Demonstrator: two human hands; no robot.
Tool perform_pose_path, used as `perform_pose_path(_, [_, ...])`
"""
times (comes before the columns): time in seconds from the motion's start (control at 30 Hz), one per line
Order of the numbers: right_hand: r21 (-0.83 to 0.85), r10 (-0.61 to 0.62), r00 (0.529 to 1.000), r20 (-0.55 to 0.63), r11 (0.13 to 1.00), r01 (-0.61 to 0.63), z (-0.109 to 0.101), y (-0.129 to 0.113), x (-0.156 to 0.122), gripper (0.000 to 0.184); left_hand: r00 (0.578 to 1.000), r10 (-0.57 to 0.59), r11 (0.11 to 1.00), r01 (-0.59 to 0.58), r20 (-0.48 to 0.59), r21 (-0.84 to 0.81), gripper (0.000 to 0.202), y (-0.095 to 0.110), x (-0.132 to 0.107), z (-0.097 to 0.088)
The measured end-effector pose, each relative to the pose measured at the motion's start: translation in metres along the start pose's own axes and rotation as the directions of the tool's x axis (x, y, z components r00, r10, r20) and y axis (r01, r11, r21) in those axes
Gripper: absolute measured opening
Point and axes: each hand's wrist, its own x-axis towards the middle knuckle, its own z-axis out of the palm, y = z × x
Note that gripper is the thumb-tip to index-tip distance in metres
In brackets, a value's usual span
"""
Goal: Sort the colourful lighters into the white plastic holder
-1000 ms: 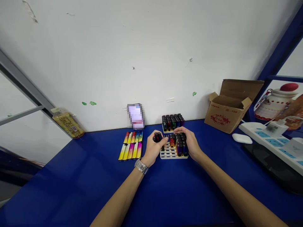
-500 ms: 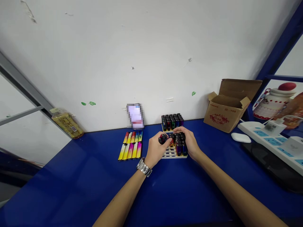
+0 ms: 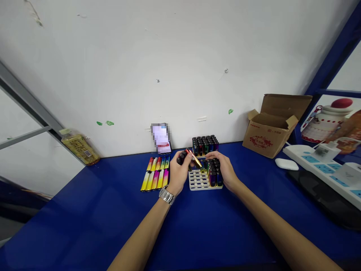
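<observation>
My left hand (image 3: 177, 173) is closed around several black-topped lighters (image 3: 181, 158). One red-and-gold lighter (image 3: 194, 157) sticks out at a slant from its fingertips, above a white tray (image 3: 197, 184) with rows of holes. Dark, shiny lighters (image 3: 212, 176) stand upright in the tray's right part, and a blue-and-yellow lighter (image 3: 203, 165) stands left of them near the back. My right hand (image 3: 228, 171) curves around the back and right side of these standing lighters, touching them; its thumb is hidden.
Behind stands another block of upright lighters (image 3: 205, 146). Two rows of colourful lighters (image 3: 155, 180) lie flat at left, below a leaning phone (image 3: 161, 139). A bottle (image 3: 80, 147) leans far left. At right are an open cardboard box (image 3: 263, 137), white case (image 3: 287, 164) and power strip (image 3: 318, 165).
My left hand has moved left and slightly up, off the tray, uncovering its holes. The red-and-gold lighter now shows slanted at its fingertips. My right hand has barely moved.
</observation>
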Motion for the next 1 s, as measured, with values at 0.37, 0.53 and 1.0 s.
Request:
perform_pose_path(0.37, [-0.05, -0.009, 1.0, 0.01, 0.999, 0.01, 0.0, -0.003, -0.001, 0.036, 0.862, -0.489, 0.708, 0.483, 0.135, -0.515, 0.027, -0.004, 0.003, -0.004])
perform_pose_path(0.53, [-0.065, -0.014, 1.0, 0.013, 0.998, 0.015, -0.001, -0.001, 0.0, 0.035, 0.891, -0.362, 0.898, 0.412, 0.275, -0.152, 0.036, -0.002, 0.001, -0.001])
perform_pose_path(1.0, [-0.126, -0.185, 0.978, 0.095, 0.972, 0.197, -0.007, -0.002, -0.005, 0.036, 0.972, -0.183, 0.959, 0.209, 0.148, -0.19, 0.034, 0.002, 0.01, 0.003])
